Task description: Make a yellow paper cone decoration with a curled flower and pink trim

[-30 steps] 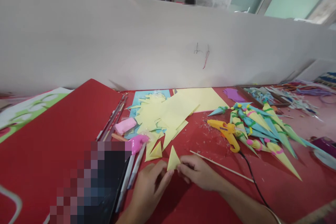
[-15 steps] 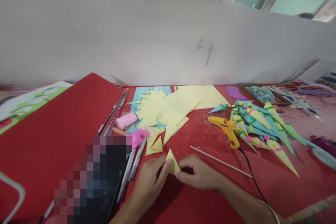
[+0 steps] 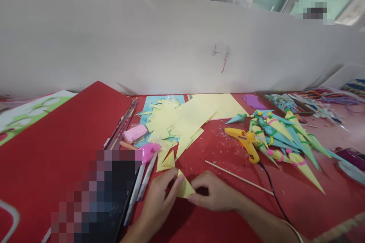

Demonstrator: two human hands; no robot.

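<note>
A small piece of yellow paper [image 3: 184, 189], folded to a triangular shape, is held low over the red table between both hands. My left hand [image 3: 164, 190] pinches it at the upper left, thumb lying on its face. At its lower right corner, the thumb and fingers of my right hand [image 3: 213, 191] close on the edge. Just beyond the left hand lies another folded yellow paper triangle [image 3: 169, 161]. Behind that spreads a pile of cut yellow paper pieces [image 3: 165, 119] with larger yellow sheets [image 3: 216, 104].
A yellow glue gun [image 3: 243, 140] with a black cord lies right, beside several yellow and blue paper cones [image 3: 302, 163]. A thin wooden stick [image 3: 239, 177] is near my right hand. Pink clay packs [image 3: 149, 152], white-barrelled pens [image 3: 141, 182] and a dark screen [image 3: 111, 197] sit left.
The folded yellow paper has turned in my hands, its tip swinging left and its right corner showing wider. Both hands sit slightly lower and stay pinched on it.
</note>
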